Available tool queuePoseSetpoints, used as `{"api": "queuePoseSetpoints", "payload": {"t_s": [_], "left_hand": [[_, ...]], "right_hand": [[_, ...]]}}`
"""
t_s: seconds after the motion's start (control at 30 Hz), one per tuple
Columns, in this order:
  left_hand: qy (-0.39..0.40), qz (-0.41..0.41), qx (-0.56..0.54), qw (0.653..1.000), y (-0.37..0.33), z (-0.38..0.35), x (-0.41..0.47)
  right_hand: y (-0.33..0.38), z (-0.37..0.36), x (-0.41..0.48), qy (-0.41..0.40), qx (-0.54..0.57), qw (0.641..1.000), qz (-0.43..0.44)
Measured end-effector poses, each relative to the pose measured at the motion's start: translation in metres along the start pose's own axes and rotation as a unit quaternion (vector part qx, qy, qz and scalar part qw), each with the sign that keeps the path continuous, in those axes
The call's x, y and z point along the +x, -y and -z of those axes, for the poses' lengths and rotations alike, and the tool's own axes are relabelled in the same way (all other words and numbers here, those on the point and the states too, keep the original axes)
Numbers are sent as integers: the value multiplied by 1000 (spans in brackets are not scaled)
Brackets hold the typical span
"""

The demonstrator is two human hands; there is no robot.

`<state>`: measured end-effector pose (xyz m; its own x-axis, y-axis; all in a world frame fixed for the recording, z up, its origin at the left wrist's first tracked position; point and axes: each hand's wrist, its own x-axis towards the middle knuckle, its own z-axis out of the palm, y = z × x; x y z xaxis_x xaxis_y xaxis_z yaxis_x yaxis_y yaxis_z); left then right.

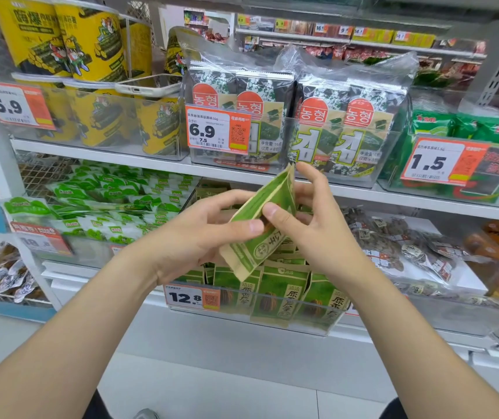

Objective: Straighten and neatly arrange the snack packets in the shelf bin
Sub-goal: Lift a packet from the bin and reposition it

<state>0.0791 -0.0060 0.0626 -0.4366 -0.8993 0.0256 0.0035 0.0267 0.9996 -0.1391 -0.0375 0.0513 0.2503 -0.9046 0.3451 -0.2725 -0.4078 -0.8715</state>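
Two hands, frame centre: left hand (197, 237) and right hand (314, 237) both pinch one green packet (268, 195) thumb-to-fingers, packet tilted | lower centre: clear bin (308, 322) holding upright green packets (281, 293) | upper centre: seaweed packs (333, 125)

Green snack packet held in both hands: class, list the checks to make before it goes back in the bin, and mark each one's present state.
1. Grip: left hand and right hand both pinch the green packet: ok.
2. Packet upright: it is tilted, above the clear bin: not ok.
3. Front row packets upright, facing out: ok.
4. Free slot behind the front row: hidden by the hands: cannot tell.
5. 12.8 price tag on the bin front: ok.
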Motion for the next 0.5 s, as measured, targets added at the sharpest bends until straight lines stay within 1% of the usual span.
{"api": "queuePoseSetpoints", "payload": {"t_s": [0.1, 0.13, 0.23, 0.3, 0.37, 0.43, 0.5], "left_hand": [[3, 35, 13, 999, 2, 0, 1], [6, 49, 7, 999, 2, -1, 1], [8, 74, 20, 997, 4, 2, 3], [16, 63, 62, 996, 6, 5, 3], [21, 47, 101, 994, 7, 9, 3], [25, 40, 109, 993, 7, 14, 4], [18, 32, 108, 994, 9, 17, 5]], "right_hand": [[-1, 2, 2, -15, -59, 998, -33], [-3, 1, 3, -21, -57, 997, -45], [-4, -1, 4, -47, 16, 994, -95], [-2, 1, 3, -51, 54, 991, -112], [2, 4, 2, -52, 74, 990, -105], [6, 7, 1, -53, 76, 991, -92], [7, 13, 1, -27, 78, 992, -95]]}}
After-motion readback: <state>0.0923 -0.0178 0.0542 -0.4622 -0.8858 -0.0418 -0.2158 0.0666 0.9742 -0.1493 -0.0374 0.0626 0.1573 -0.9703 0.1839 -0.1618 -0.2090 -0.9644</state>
